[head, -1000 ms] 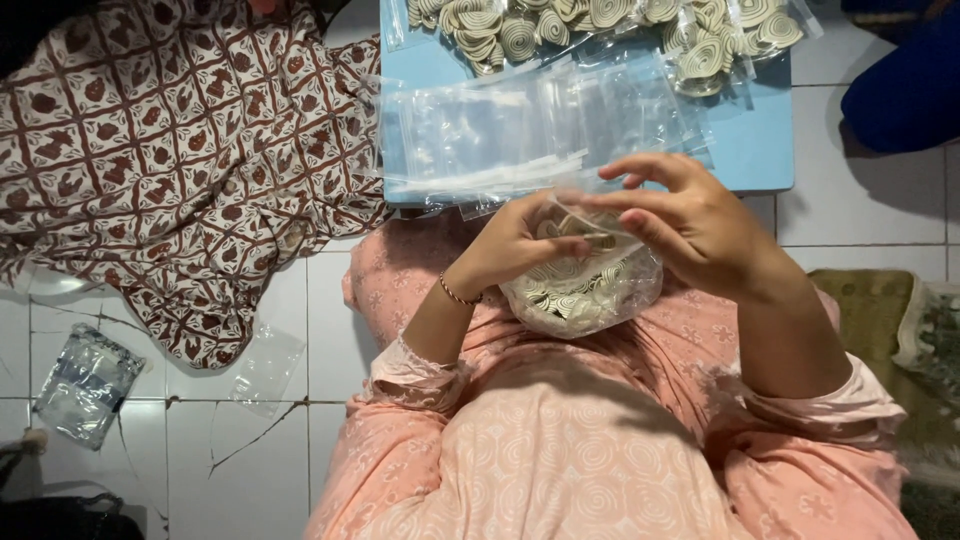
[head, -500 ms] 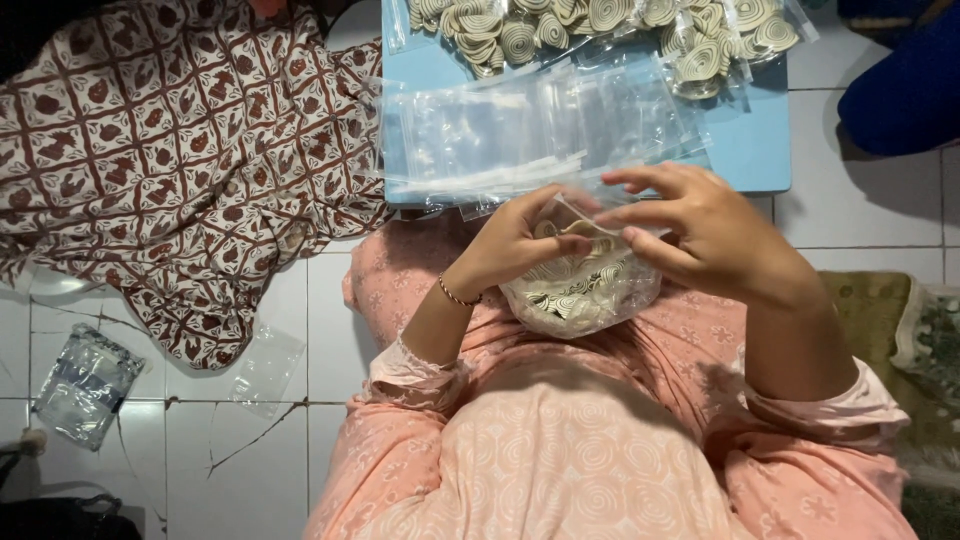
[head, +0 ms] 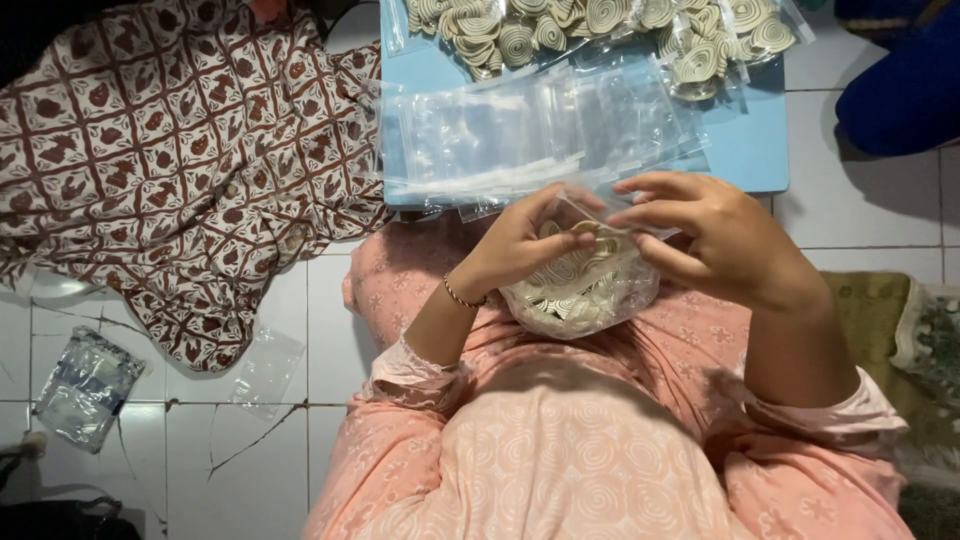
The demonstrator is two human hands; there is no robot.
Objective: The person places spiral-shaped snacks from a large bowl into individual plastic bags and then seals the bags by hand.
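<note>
My left hand (head: 520, 245) and right hand (head: 715, 240) still pinch the one filled bag (head: 580, 295) at centre frame; nothing else has shifted.

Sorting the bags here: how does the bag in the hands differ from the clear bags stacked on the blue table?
The held bag bulges with spiral snacks; the stacked bags lie flat and empty. The held one sits on the lap, pinched at its top by the left hand and right hand; the stack rests untouched on the blue table. Both are clear plastic.
</note>
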